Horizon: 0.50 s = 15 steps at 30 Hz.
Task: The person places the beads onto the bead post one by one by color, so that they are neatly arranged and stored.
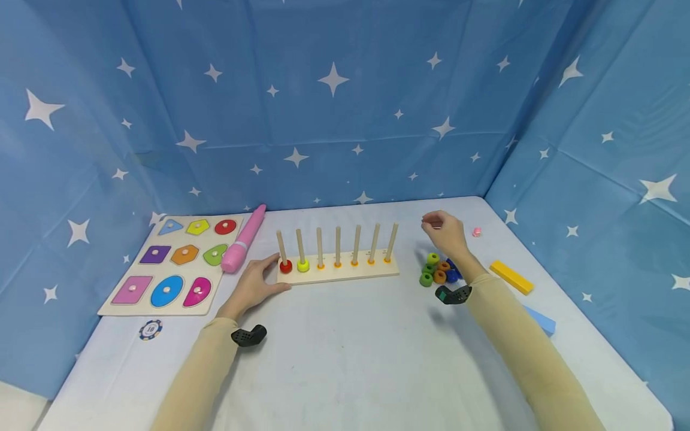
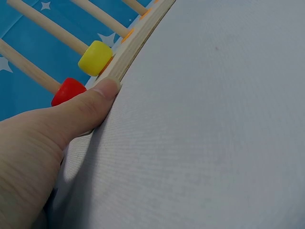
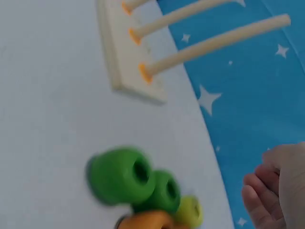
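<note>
Nearest on the white tabletop (image 1: 345,359) lie a poker chip (image 1: 150,330) at the left and a blue block (image 1: 541,321) at the right, the latter partly covered by the right sleeve (image 1: 517,344). Farther in, the left hand (image 1: 256,284) grips the left end of a pegged board (image 1: 338,274), its thumb on the near edge. A huddle of loose beads (image 1: 438,272), in green, orange, blue and yellow-green, sits just beyond the board's right end, with a yellow block (image 1: 511,277) farther right. The board's long axis runs left to right; its seven pegs stand upright, a red bead (image 1: 286,267) at the foot of the first and a yellow bead (image 1: 303,266) at the foot of the second, the other five bare. The governing relation: the right hand (image 1: 447,233) hangs raised on the far side of the beads, which lie toward the wearer from it, while the board lies to its left, bare pegs nearest. The right hand is thus the nearer to the beads. Its grip is curled, thumb toward fingers; whether anything is pinched there cannot be told. Farther back at the left, a pink stick (image 1: 244,239) leans beside a shape puzzle (image 1: 175,238); behind everything hangs a starred blue curtain (image 1: 334,120).
</note>
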Available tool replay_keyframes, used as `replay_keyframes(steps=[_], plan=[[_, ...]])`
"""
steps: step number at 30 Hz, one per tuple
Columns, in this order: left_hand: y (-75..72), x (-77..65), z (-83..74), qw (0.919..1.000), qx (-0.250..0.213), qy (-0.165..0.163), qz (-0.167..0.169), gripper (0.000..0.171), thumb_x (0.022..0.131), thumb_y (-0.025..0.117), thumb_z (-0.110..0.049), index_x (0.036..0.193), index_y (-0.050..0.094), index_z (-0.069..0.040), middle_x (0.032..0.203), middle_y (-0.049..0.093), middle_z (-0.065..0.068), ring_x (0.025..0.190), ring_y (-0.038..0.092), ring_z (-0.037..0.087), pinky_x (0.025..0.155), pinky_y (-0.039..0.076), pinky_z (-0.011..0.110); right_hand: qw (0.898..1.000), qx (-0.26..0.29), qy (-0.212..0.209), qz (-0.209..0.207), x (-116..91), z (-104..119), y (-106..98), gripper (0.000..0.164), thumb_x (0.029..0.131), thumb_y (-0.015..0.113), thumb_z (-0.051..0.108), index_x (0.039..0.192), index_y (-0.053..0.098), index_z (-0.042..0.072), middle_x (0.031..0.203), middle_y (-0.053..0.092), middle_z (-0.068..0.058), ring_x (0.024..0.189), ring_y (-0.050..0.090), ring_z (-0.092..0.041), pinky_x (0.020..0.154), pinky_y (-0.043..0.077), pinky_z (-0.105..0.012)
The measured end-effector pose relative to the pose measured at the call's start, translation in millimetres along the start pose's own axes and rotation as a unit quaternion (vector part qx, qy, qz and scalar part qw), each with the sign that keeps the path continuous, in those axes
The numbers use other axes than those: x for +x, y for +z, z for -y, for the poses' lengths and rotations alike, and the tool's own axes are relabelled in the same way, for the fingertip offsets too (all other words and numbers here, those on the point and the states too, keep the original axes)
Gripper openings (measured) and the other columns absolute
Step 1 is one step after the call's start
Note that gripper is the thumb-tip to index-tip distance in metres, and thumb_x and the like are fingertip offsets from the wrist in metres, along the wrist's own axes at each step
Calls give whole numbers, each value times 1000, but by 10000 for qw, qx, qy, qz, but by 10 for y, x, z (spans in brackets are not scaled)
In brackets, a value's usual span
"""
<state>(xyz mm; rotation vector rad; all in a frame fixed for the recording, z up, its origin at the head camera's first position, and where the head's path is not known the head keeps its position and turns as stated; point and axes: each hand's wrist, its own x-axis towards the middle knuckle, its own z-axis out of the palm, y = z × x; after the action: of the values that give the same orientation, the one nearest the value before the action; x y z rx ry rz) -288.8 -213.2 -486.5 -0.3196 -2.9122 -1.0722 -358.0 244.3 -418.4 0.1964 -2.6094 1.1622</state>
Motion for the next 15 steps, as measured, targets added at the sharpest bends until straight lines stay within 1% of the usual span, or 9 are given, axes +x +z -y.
replay_keyframes(steps=[3, 7, 11, 15], plan=[[-12, 9, -11, 10000, -30, 20, -11, 91, 73, 79, -44, 146, 36, -10, 136, 45, 16, 124, 40, 32, 104, 35, 48, 9996, -83, 139, 217, -73, -165, -55, 25, 95, 56, 17, 113, 60, 0, 108, 63, -16, 101, 58, -31, 86, 50, -45], [-31, 6, -17, 10000, -45, 23, -30, 92, 73, 80, -44, 146, 36, -9, 135, 46, 18, 123, 40, 33, 104, 35, 49, 9972, -366, 145, 643, -156, -321, -103, 23, 92, 60, 14, 110, 61, 0, 103, 64, -16, 94, 60, -30, 79, 52, -43], [-31, -2, -17, 10000, -39, 47, -29, 93, 72, 80, -44, 146, 37, -9, 135, 46, 19, 123, 40, 33, 104, 35, 49, 9918, -609, 55, 1121, -234, -411, -115, 23, 89, 64, 14, 108, 62, -1, 100, 66, -16, 89, 62, -28, 75, 53, -40], [-10, -5, -25, 9999, -109, 54, -17, 92, 72, 80, -43, 146, 37, -9, 135, 46, 18, 124, 40, 33, 104, 34, 49, 9896, -621, -81, 1292, -274, -451, -122, 23, 88, 65, 13, 107, 63, -1, 99, 66, -14, 89, 61, -27, 78, 52, -42]])
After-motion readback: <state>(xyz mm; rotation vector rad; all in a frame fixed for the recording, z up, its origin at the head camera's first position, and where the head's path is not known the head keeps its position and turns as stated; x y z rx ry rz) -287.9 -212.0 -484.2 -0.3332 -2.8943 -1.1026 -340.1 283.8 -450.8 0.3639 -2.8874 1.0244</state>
